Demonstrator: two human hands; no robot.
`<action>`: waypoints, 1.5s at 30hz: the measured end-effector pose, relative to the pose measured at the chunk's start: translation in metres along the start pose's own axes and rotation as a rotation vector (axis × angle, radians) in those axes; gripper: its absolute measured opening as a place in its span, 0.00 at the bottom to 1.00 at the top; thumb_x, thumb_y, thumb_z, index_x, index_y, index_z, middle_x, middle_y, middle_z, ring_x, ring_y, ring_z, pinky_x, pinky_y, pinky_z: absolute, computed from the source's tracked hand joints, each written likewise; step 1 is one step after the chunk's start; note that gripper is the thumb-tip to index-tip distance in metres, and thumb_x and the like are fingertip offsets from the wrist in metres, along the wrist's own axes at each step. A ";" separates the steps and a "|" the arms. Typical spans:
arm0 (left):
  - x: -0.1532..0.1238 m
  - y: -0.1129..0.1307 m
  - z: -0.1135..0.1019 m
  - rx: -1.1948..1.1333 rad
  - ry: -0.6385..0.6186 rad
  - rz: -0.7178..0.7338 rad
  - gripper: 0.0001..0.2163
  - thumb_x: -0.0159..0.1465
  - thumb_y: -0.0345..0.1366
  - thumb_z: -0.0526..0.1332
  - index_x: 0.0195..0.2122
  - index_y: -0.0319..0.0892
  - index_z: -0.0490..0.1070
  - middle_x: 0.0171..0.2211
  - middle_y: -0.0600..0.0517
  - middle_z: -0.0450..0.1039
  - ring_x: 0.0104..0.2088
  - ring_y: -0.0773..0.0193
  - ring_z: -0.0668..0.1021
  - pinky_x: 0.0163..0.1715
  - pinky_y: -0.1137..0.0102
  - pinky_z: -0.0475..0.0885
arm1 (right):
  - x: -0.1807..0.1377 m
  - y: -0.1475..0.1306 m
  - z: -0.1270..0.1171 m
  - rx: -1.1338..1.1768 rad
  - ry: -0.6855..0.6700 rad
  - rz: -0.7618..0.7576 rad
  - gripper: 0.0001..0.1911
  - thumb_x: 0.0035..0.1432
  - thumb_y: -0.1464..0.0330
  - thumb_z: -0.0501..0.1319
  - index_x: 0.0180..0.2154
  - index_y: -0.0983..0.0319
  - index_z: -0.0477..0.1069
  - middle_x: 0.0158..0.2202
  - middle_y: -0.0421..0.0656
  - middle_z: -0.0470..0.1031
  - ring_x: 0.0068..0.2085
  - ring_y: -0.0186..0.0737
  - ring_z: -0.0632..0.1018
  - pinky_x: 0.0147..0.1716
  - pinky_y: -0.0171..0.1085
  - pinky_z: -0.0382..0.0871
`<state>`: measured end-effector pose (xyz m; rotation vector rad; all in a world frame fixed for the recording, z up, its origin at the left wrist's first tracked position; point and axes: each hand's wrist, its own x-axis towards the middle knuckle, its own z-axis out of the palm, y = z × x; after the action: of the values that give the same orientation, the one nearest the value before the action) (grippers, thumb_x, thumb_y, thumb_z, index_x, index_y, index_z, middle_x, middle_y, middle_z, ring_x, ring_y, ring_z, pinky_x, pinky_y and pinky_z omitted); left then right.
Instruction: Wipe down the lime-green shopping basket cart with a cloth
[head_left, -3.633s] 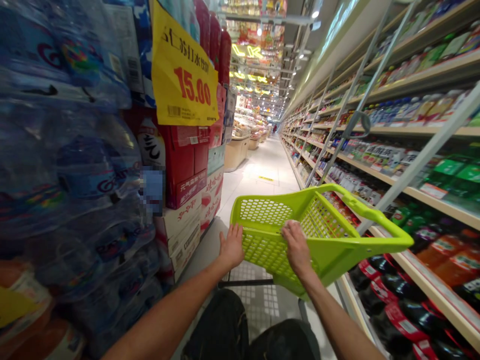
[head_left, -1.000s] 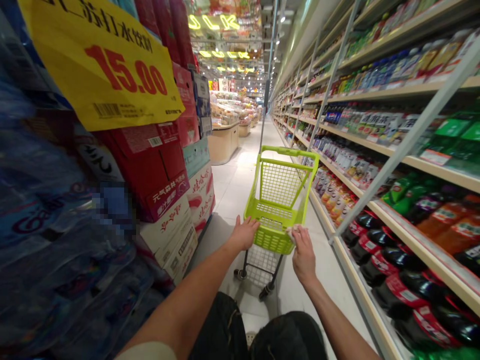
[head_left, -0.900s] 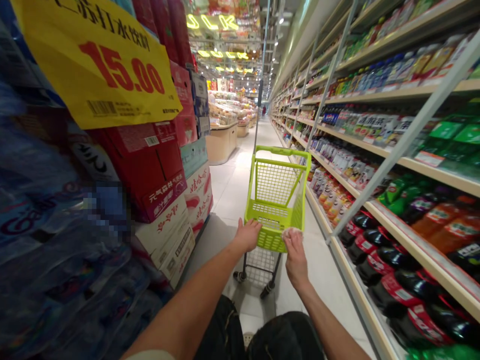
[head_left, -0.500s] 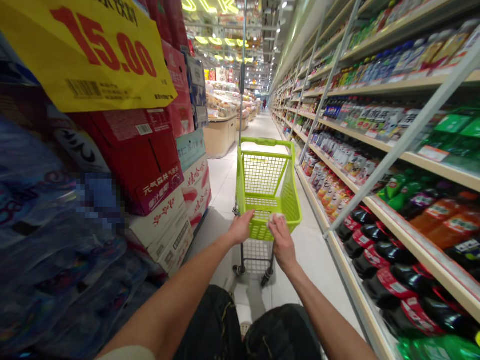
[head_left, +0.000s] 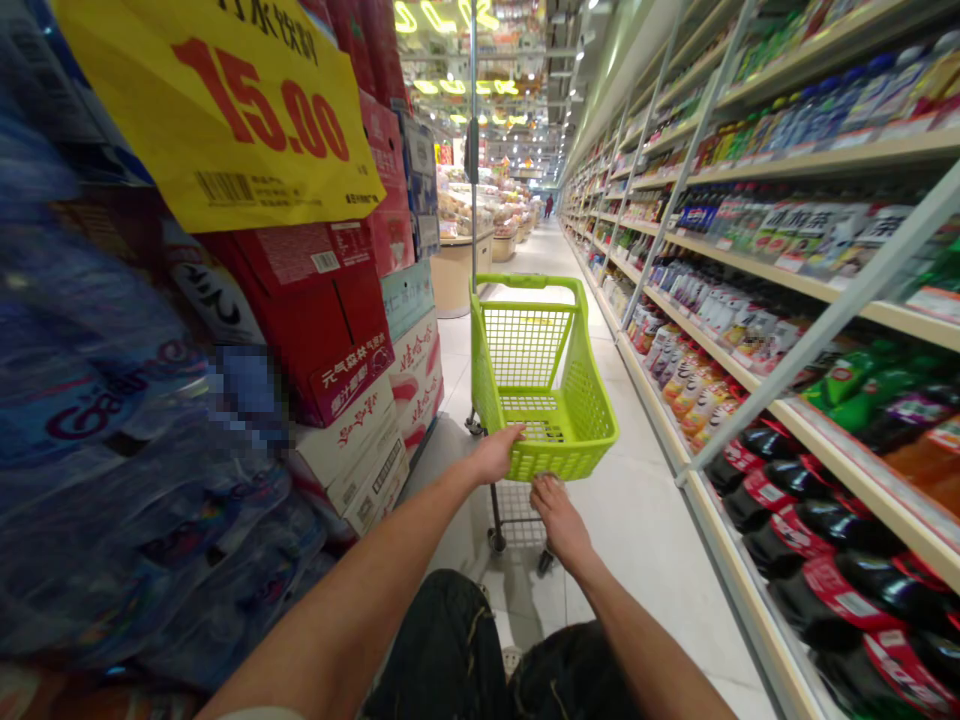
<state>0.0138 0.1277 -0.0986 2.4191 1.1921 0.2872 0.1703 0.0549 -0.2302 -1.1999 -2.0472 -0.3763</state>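
Note:
A small lime-green shopping cart (head_left: 600,425) stands before me on the floor, its plastic basket open at the top with nothing in it. My left hand (head_left: 498,455) is closed round the basket's near-left rim, thumb over the edge. Against the lower part of the near wall, my right hand (head_left: 559,510) presses with curled fingers. A crumpled white cloth or wipe is bunched in that hand; now only a sliver of it shows at the fingertips. The cart's lower wire rack (head_left: 517,505) and dark wheels (head_left: 496,541) show beneath the basket.
Drink shelves (head_left: 757,375) line the right side, with large cola bottles (head_left: 832,570) at the bottom. Stacked cartons (head_left: 337,340), wrapped water bottles (head_left: 112,450) and a yellow price sign (head_left: 277,120) crowd the left. A distant person (head_left: 549,205) is down the aisle.
My right hand has moved down from the basket's near rim to its lower front wall, taking the white cloth along. The left hand stays on the rim. The view has turned slightly left.

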 end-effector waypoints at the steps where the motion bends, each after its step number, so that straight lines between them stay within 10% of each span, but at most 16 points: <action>1: -0.002 0.000 -0.002 0.016 0.001 -0.012 0.28 0.52 0.21 0.49 0.56 0.42 0.54 0.52 0.51 0.65 0.52 0.67 0.67 0.53 0.68 0.61 | -0.003 0.004 -0.005 -0.006 0.016 0.016 0.19 0.58 0.77 0.47 0.48 0.61 0.66 0.50 0.46 0.69 0.58 0.39 0.59 0.52 0.49 0.62; 8: -0.007 0.023 0.002 0.162 0.018 -0.087 0.24 0.53 0.24 0.51 0.53 0.37 0.57 0.52 0.41 0.64 0.54 0.51 0.64 0.55 0.44 0.46 | -0.002 0.017 -0.028 0.011 0.107 0.083 0.22 0.57 0.80 0.46 0.51 0.62 0.64 0.53 0.48 0.65 0.59 0.41 0.56 0.53 0.50 0.60; 16: -0.022 0.016 0.020 0.254 -0.004 -0.051 0.28 0.52 0.23 0.49 0.56 0.41 0.52 0.58 0.44 0.55 0.60 0.56 0.53 0.56 0.44 0.40 | -0.009 0.012 -0.038 0.006 0.198 0.165 0.23 0.57 0.79 0.45 0.52 0.60 0.62 0.54 0.47 0.64 0.60 0.42 0.55 0.54 0.51 0.59; 36: -0.027 0.006 0.019 0.235 0.052 0.035 0.24 0.51 0.26 0.51 0.51 0.42 0.56 0.53 0.45 0.61 0.54 0.56 0.62 0.54 0.47 0.48 | -0.001 -0.004 -0.047 0.051 0.102 0.086 0.21 0.57 0.78 0.46 0.49 0.61 0.66 0.49 0.48 0.69 0.57 0.41 0.62 0.50 0.47 0.65; 45: -0.025 0.009 0.026 0.240 0.070 0.072 0.25 0.51 0.25 0.50 0.52 0.40 0.57 0.54 0.46 0.61 0.55 0.56 0.61 0.56 0.50 0.46 | 0.059 -0.008 -0.043 0.001 0.067 0.233 0.21 0.54 0.79 0.45 0.47 0.63 0.67 0.50 0.49 0.67 0.56 0.42 0.61 0.52 0.49 0.59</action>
<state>0.0139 0.0959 -0.1173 2.6830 1.2331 0.2658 0.1637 0.0640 -0.1575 -1.3888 -1.8259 -0.2993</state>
